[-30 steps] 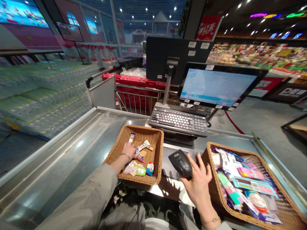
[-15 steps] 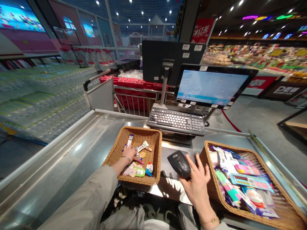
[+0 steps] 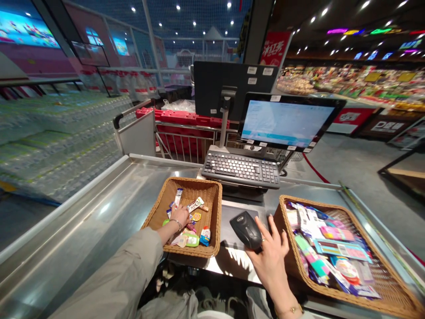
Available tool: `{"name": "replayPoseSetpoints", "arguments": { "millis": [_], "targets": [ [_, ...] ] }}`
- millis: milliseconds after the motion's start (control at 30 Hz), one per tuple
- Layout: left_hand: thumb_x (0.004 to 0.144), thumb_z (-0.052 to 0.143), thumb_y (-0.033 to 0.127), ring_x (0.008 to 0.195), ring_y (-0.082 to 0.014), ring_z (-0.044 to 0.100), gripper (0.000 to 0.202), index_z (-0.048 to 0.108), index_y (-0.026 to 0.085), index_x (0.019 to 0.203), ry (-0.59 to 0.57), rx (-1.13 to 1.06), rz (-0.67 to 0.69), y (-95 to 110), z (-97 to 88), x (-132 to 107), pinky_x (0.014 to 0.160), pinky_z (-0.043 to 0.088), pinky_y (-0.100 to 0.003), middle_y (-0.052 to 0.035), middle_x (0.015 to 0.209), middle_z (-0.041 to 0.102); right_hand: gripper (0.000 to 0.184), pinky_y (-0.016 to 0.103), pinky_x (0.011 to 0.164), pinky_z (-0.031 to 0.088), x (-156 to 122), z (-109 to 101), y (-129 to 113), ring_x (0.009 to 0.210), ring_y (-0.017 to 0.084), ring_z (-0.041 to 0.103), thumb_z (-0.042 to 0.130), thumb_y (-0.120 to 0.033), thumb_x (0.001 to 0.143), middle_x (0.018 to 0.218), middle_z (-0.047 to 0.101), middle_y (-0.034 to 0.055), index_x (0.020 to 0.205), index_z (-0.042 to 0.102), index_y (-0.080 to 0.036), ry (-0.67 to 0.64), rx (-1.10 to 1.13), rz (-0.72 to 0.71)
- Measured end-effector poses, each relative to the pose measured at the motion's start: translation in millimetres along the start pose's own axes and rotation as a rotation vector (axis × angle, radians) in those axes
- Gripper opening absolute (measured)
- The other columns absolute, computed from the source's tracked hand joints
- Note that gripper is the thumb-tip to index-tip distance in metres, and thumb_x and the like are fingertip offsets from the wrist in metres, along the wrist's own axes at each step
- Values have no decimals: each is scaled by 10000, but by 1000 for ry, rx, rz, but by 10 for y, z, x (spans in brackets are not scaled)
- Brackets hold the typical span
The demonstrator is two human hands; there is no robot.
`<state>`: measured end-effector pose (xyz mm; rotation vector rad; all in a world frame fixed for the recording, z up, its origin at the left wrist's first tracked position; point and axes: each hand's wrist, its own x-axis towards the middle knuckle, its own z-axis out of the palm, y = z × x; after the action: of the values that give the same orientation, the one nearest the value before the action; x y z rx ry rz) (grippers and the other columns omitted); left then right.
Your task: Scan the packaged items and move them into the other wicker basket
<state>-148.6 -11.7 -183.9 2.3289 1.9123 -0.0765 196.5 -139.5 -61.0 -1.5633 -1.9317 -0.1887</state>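
The left hand [image 3: 181, 216] was down inside a wicker basket [image 3: 194, 180], its fingers bunched narrowly among the loose snacks. They covered whatever lay beneath them, so it was impossible to tell whether the hand held an item. Just beside it lay a wrapped snack bar [image 3: 195, 204], a green-and-white pouch [image 3: 191, 240] and a small egg-shaped novelty sweet [image 3: 205, 236]. This basket stood on the steel table [image 3: 83, 221], with a black handheld barcode scanner [image 3: 246, 229] to its right. The scanner touched the thumb side of the right hand [image 3: 270, 261], whose fingers [image 3: 274, 226] fanned wide towards a second, larger wicker basket [image 3: 315, 204]. It could not be told whether the hand gripped the scanner or only rested against it. That second basket was heaped with flat, brightly coloured packets [image 3: 341, 249], which the right hand was not touching. Beyond the scanner stood a black keyboard [image 3: 241, 169] and a lit touchscreen monitor [image 3: 285, 122].
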Motion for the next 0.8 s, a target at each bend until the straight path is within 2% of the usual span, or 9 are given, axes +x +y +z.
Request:
{"name": "replayPoseSetpoints", "arguments": {
  "millis": [100,200,267,400,500,567,633,800],
  "targets": [
    [818,578,323,1071,-301,510,178,677,196,743,46,16,24,-6,7,-8,1029,182,-592,-86,967,683,97,637,1080,188,-9,-4,-9,1400,341,319,597,-260,768,1324,601,48,850,642,-232,1,5,-5],
    [838,535,242,1063,-297,538,169,688,196,786,115,30,70,4,-89,-4,1048,207,-606,-93,960,693,144,638,1083,179,-17,-12,-3,1406,340,306,596,-237,763,1326,599,45,899,642,-234,1,3,-3],
    [847,519,204,1100,-294,544,177,696,204,835,176,36,107,38,-218,-4,1079,195,-615,-98,998,699,142,638,1087,170,-18,-17,6,1407,341,301,593,-228,764,1330,596,49,899,639,-227,2,8,-4],
    [875,511,190,1282,-290,472,195,688,251,931,311,44,179,185,-550,-37,1146,58,-653,-64,1190,679,129,646,1091,158,-7,-17,19,1415,345,285,609,-232,757,1347,582,51,883,634,-225,-1,18,-10],
    [877,542,212,1396,-284,361,135,672,237,848,402,58,226,337,-784,-83,1160,-4,-662,-49,1342,603,105,652,1093,156,9,-19,18,1418,343,281,617,-226,748,1355,576,40,853,625,-228,2,17,-13],
    [872,560,215,1405,-297,353,132,657,220,782,541,101,298,440,-918,-118,1152,15,-683,-58,1370,582,94,654,1094,154,22,-26,13,1419,342,281,620,-233,748,1361,571,38,841,620,-228,2,15,-21],
    [871,564,198,1402,-306,358,144,650,212,757,642,132,314,540,-1041,-152,1145,14,-696,-63,1385,566,109,655,1091,159,39,-38,7,1420,341,279,614,-240,749,1357,574,44,857,621,-227,9,14,-28],
    [883,585,227,1404,-312,353,172,618,206,716,767,154,312,772,-1319,-227,1128,-47,-708,-17,1413,538,191,637,1082,193,97,-83,8,1417,335,292,574,-218,749,1313,610,52,933,629,-224,87,7,-35]
  ]
}}
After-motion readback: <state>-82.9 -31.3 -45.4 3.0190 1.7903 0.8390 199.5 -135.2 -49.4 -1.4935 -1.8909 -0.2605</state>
